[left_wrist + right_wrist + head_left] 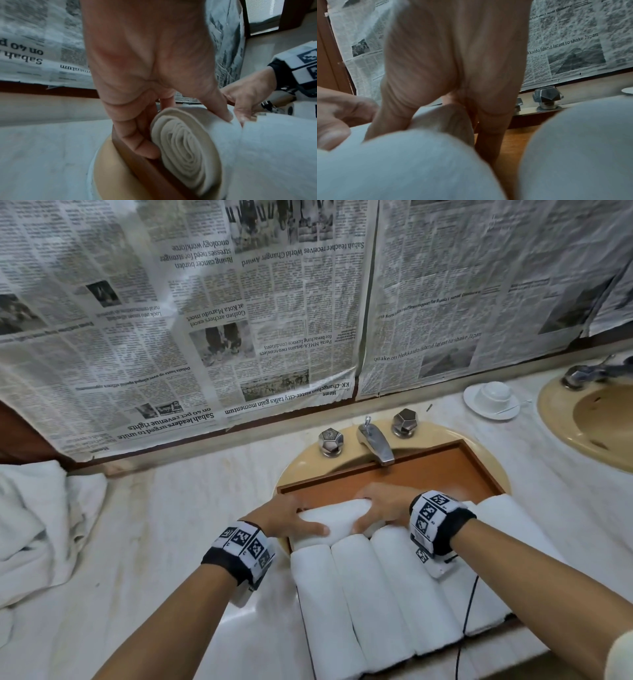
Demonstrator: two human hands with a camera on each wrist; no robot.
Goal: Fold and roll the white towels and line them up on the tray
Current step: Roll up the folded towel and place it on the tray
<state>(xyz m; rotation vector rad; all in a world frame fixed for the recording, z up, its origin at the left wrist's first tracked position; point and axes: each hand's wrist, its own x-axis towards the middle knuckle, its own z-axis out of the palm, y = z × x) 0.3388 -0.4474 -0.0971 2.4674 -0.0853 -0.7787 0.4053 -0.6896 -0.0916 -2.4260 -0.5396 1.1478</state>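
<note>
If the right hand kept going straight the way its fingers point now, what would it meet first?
Most likely the bare floor of the wooden tray: the right hand grips the rolled towel with its fingers angled down and away beyond it. Past that floor stands the tray's far wall, then the faucet. Depth is uncertain.

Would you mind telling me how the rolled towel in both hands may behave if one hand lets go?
The rolled towel probably sags: it is soft cloth. Its spiral end may loosen once the left hand or right hand releases. It looks light, unlikely to slip.
</note>
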